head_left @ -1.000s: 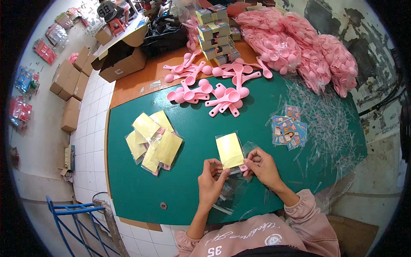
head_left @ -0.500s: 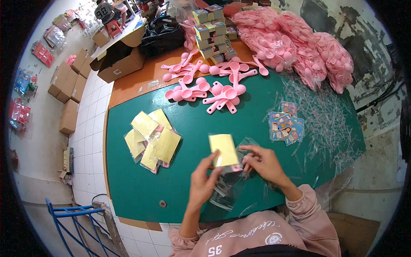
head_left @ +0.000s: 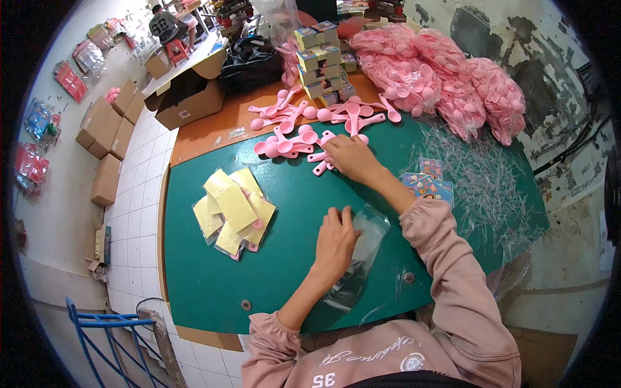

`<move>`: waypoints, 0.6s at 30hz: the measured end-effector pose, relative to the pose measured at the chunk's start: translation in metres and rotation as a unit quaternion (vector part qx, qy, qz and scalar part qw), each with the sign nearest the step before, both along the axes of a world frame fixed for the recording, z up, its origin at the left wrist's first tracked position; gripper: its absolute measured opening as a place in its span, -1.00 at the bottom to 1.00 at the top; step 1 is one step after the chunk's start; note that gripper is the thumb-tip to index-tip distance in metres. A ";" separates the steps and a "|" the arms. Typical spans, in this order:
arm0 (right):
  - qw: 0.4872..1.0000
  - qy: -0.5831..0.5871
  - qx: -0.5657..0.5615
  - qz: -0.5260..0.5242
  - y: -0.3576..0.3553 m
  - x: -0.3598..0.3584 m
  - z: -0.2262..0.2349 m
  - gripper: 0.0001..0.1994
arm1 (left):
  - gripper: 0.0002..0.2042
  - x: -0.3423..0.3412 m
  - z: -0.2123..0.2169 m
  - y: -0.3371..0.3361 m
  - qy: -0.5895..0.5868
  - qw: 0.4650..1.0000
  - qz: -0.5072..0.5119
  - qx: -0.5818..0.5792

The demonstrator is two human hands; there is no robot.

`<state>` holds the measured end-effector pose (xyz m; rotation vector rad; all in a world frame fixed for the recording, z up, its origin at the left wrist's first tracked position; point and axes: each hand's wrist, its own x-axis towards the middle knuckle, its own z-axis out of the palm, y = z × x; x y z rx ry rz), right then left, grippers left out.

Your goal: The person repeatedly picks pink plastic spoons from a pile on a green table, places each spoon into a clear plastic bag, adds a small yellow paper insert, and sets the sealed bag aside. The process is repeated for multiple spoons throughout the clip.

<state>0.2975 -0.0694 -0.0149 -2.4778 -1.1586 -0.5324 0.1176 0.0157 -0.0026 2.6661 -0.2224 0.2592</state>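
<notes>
My right hand (head_left: 352, 158) is stretched out to the near-right group of pink measuring spoons (head_left: 321, 169). Its fingers are bent down over a spoon there, and the hand hides part of that group. Close to the middle of the green table, my left hand (head_left: 334, 242) has its fingers and thumb drawn together at the edge of a clear plastic bag (head_left: 372, 236). The bag lies flat, slanting toward my body. To the left is a loose pile of yellow cards (head_left: 236, 208) in clear sleeves, with bits of pink showing beneath.
More pink spoons (head_left: 284, 143) lie farther back. Behind them rise stacked bundles of cards (head_left: 320, 61) and bulging bags of spoons (head_left: 414, 71). Blue printed cards (head_left: 428, 186) and scattered clear plastic strips (head_left: 482, 168) cover the right side. An open cardboard box (head_left: 187, 107) stands back left.
The yellow card pack has left my left hand, and the pile at left has another on top. My right hand has moved away from the bag, forward to the spoons.
</notes>
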 end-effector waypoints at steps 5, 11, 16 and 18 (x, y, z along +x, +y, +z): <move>0.988 -0.079 -0.117 -0.054 0.007 -0.004 -0.004 -0.77 | -0.67 0.009 -0.025 0.014 0.042 0.967 -0.066 -0.241; 0.985 0.102 0.130 -0.058 -0.034 -0.037 0.051 -0.75 | -0.89 0.011 0.000 0.017 0.102 0.961 -0.069 -0.248; 0.920 0.258 0.289 -0.056 -0.071 -0.088 0.073 -0.84 | -0.85 0.013 -0.008 0.030 0.253 0.808 -0.053 -0.530; 0.867 0.350 0.330 -0.129 -0.079 -0.103 0.068 -0.82 | -0.83 0.013 -0.006 0.035 0.294 0.749 -0.040 -0.593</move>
